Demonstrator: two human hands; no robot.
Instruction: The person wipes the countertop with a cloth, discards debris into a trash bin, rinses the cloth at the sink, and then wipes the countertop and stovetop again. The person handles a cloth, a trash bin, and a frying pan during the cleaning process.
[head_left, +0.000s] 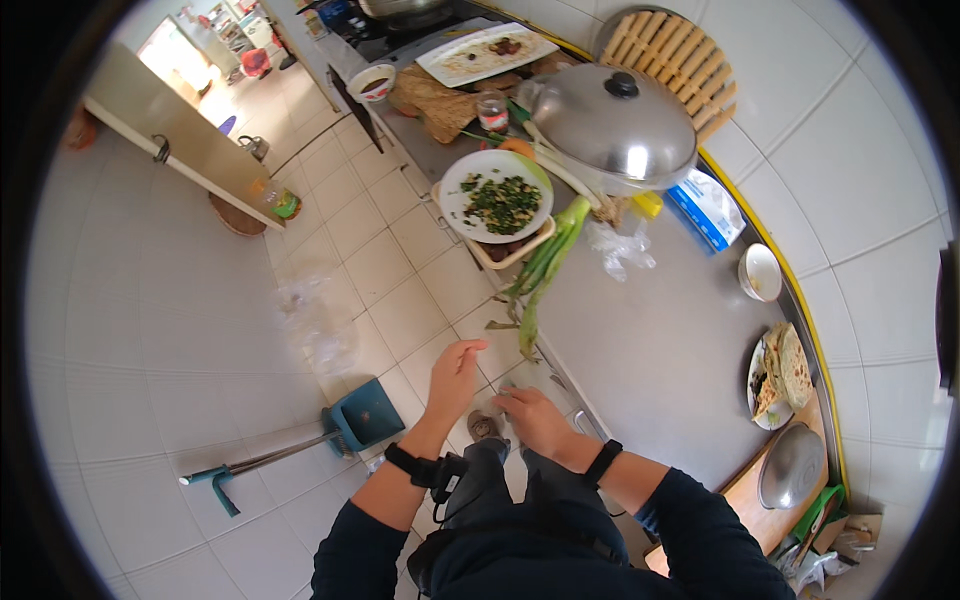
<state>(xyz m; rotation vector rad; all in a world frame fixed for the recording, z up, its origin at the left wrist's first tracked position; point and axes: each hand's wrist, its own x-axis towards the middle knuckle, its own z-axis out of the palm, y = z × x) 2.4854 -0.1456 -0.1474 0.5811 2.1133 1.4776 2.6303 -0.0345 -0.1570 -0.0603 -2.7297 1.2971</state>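
My left hand (452, 373) is raised in front of me over the tiled floor, and I see nothing in it. To its right is my right hand (536, 421), slightly blurred, its fingers loosely bent and no held thing plain between them. Both hands are apart from each other, just left of the steel countertop (645, 352). Closest to them on the counter are the drooping green leaves of a long leek (551, 259), which hang over the front edge. Beyond lies a white plate of chopped greens (502, 199), resting on a cream plastic basket (499, 261).
A lidded steel pot (611, 135) stands at the back. A clear plastic bag (622, 246), a white bowl (760, 274) and a plate of flatbreads (784, 375) are on the counter. A metal lid (791, 466) rests on a wooden board. A dustpan (367, 412) sits on the floor at left.
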